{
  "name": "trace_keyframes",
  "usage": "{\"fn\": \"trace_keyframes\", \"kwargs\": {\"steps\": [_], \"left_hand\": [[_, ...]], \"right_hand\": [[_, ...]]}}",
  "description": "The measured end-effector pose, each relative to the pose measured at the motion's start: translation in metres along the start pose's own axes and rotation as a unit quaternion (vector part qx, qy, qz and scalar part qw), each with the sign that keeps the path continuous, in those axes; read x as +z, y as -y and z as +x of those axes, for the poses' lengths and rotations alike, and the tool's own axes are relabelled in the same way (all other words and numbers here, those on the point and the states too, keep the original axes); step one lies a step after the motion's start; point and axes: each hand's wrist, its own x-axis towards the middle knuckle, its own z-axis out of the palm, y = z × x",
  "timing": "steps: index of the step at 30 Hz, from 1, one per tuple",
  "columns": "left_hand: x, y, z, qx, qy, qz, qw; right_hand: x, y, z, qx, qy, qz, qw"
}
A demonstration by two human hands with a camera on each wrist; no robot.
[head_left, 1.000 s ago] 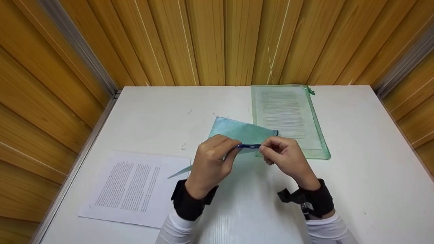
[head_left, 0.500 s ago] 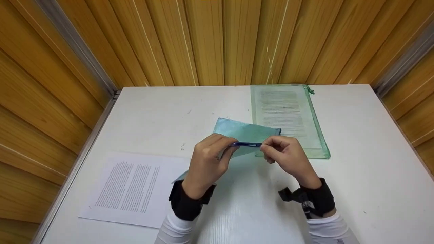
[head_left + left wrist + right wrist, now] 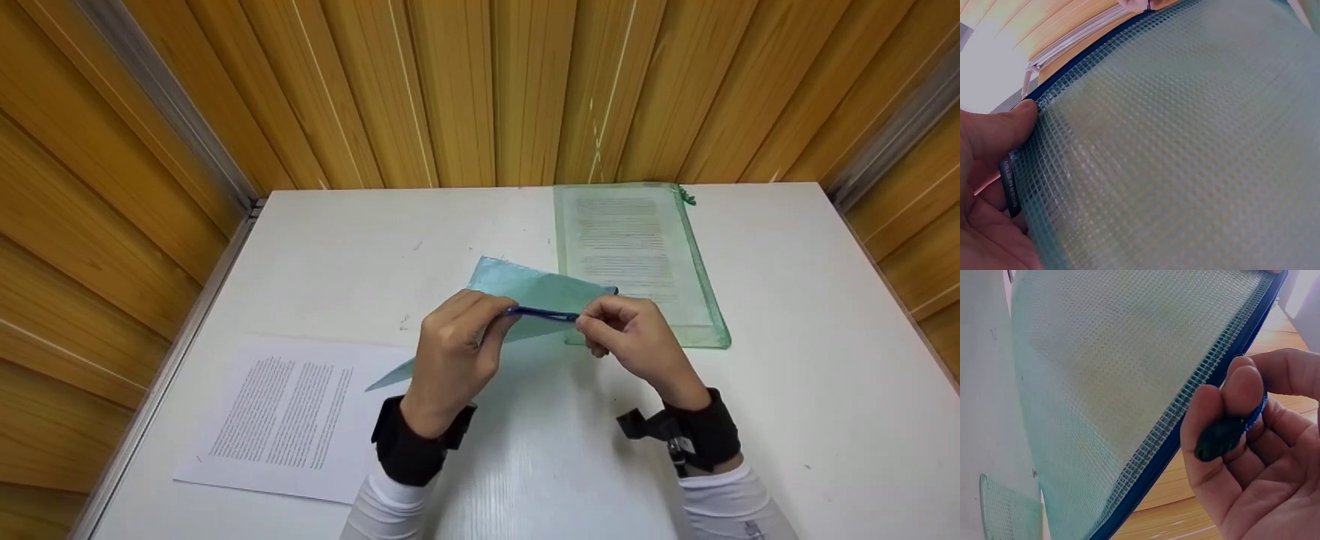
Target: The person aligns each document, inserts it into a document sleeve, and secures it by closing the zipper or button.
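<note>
Up off table (image 3: 787, 390); both hands (image 3: 450, 352) (image 3: 637, 345) pinching pouch's (image 3: 536, 289) zipper edge (image 3: 541, 313)

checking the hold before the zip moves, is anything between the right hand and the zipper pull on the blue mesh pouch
Nothing visible does. The right hand already pinches the zipper pull directly, and the left hand holds the other end of the blue mesh pouch above the table.

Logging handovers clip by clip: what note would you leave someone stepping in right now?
Left hand grips the end of the blue mesh zip pouch, held above the table. Right hand pinches the zipper pull on its blue zipper edge. Whether the zip is open cannot be told. A printed sheet lies loose at left; the green pouch at the back already holds paper.
</note>
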Motion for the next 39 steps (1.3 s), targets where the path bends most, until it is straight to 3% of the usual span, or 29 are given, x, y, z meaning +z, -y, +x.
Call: {"fn": "trace_keyframes", "kwargs": {"steps": [6,12,18,31,39], "left_hand": [[0.001,0.001,0.001,-0.005,-0.008,-0.008,0.9999],[0.002,0.003,0.001,0.012,-0.026,-0.005,0.9996],[0.000,0.002,0.002,0.012,-0.045,0.005,0.9989],[0.000,0.003,0.001,0.002,-0.047,0.000,0.9989],[-0.004,0.005,0.001,0.007,-0.081,0.009,0.9966]], "right_hand": [[-0.001,0.003,-0.002,-0.009,-0.011,-0.001,1.000],[-0.004,0.000,-0.001,-0.027,0.005,0.004,1.000],[-0.006,-0.006,0.004,-0.004,0.000,-0.001,1.000],[-0.008,-0.006,0.003,0.008,-0.014,-0.001,1.000],[-0.010,-0.009,0.006,0.030,-0.029,-0.002,0.999]]}}
